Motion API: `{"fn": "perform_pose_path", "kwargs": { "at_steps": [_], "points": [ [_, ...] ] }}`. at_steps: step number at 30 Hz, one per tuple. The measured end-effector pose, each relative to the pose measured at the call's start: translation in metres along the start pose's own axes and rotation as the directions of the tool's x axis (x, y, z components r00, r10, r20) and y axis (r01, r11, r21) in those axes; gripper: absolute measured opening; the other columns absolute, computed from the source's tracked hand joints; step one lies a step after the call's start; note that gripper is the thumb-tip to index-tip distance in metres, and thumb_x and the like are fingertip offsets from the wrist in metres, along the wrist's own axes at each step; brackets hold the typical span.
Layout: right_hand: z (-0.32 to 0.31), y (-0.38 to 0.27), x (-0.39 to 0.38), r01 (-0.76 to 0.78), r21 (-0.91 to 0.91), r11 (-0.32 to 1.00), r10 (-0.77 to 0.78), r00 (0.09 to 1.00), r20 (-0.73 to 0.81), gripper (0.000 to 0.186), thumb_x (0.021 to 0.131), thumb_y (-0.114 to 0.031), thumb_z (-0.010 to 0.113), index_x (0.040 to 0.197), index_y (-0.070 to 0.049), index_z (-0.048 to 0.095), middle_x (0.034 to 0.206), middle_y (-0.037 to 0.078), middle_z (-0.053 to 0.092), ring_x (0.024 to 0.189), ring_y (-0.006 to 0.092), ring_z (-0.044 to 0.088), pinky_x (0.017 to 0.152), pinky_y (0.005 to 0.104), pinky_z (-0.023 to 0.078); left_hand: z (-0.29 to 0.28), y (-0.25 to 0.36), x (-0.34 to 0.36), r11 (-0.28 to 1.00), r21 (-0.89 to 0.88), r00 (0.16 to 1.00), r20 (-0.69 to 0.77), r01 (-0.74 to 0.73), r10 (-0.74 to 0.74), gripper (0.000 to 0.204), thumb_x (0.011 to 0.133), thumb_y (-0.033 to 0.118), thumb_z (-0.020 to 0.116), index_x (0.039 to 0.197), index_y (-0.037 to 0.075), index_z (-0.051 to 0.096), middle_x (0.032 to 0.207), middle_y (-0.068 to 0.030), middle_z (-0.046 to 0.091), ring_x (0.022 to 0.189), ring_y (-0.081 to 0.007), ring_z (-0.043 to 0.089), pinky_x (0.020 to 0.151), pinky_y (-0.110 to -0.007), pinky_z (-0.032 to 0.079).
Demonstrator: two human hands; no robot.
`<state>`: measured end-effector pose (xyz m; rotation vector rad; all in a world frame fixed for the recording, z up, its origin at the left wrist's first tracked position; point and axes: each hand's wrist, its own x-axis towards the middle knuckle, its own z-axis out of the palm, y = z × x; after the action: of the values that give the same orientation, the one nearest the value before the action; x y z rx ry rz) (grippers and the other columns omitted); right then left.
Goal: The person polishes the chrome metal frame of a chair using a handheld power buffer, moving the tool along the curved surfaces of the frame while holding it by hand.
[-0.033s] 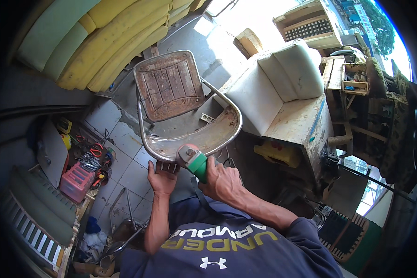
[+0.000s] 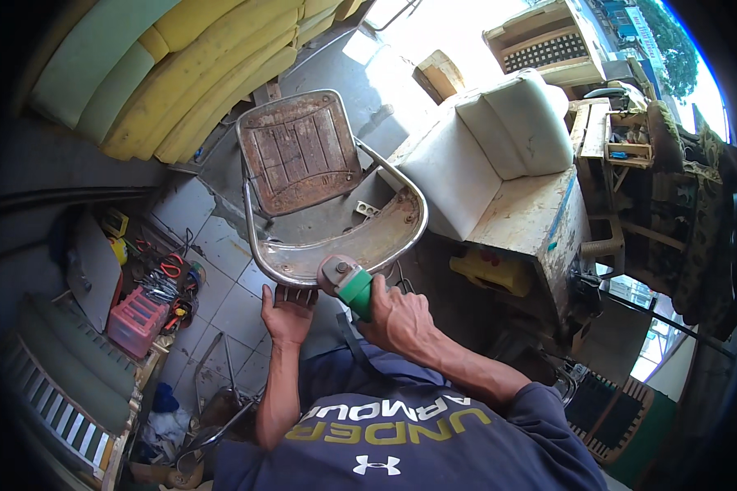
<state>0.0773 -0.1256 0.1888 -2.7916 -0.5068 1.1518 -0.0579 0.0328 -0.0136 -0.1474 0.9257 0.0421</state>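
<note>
Head view: the right hand (image 2: 401,315) wraps its fingers round a green grinder (image 2: 355,293) at the rusty chair's (image 2: 303,151) near rim; the left hand's (image 2: 290,319) fingers reach beneath, their grip unclear. A white padded seat (image 2: 516,127) crowds the right, a pink toolbox (image 2: 137,321) lower left.

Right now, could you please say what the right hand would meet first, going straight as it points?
The right hand, led by its angle grinder, would probably meet the curved chair backrest; contact is unclear.

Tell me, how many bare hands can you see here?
2: the left hand is at the near rim of the metal chair, and the right hand grips the green grinder. No others show.
</note>
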Motion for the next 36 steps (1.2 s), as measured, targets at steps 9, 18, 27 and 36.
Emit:
{"fn": "perform_pose_path", "kwargs": {
  "at_steps": [9, 18, 27, 36],
  "points": [
    [-0.069, 0.16, 0.026, -0.207, -0.142, 0.968, 0.193, 0.976, -0.1, 0.067, 0.076, -0.036, 0.08, 0.117, 0.006, 0.046, 0.089, 0.03, 0.073, 0.079, 0.0461, 0.074, 0.074, 0.0563, 0.057, -0.008, -0.015, 0.004, 0.985, 0.093, 0.987, 0.092, -0.143, 0.135, 0.047, 0.098, 0.045, 0.073, 0.133, 0.016, 0.062, 0.131, -0.0007, 0.066, 0.127, -0.0231, 0.059, 0.113, -0.051, 0.046],
    [-0.013, 0.138, -0.009, 0.079, 0.033, 0.996, -0.079, 0.997, -0.022, 0.067, 0.08, -0.029, 0.079, 0.127, 0.005, 0.045, 0.095, 0.031, 0.068, 0.076, 0.0485, 0.072, 0.071, 0.0594, 0.056, -0.01, -0.017, 0.008, 0.91, 0.285, 0.953, 0.108, -0.302, 0.282, 0.049, 0.103, 0.044, 0.066, 0.14, 0.014, 0.057, 0.134, -0.0026, 0.066, 0.13, -0.0221, 0.062, 0.111, -0.048, 0.054],
    [-0.033, 0.207, 0.01, -0.029, 0.108, 0.994, 0.047, 0.985, -0.168, 0.069, 0.079, -0.037, 0.079, 0.127, -0.001, 0.046, 0.102, 0.028, 0.07, 0.084, 0.0485, 0.073, 0.076, 0.0609, 0.055, 0.005, -0.046, 0.015, 0.87, 0.38, 0.949, 0.103, -0.316, 0.299, 0.051, 0.11, 0.042, 0.049, 0.15, 0.009, 0.046, 0.146, -0.0128, 0.057, 0.136, -0.0286, 0.057, 0.111, -0.049, 0.056],
    [-0.031, 0.24, 0.006, 0.006, 0.018, 1.0, -0.001, 0.96, -0.281, 0.07, 0.078, -0.035, 0.08, 0.128, -0.001, 0.045, 0.097, 0.026, 0.068, 0.077, 0.0459, 0.073, 0.067, 0.0578, 0.056, 0.003, -0.148, 0.037, 0.923, 0.222, 0.931, 0.261, -0.314, 0.254, 0.051, 0.112, 0.039, 0.044, 0.155, 0.01, 0.04, 0.153, -0.0126, 0.052, 0.141, -0.0296, 0.054, 0.114, -0.051, 0.054]
  ]
}}
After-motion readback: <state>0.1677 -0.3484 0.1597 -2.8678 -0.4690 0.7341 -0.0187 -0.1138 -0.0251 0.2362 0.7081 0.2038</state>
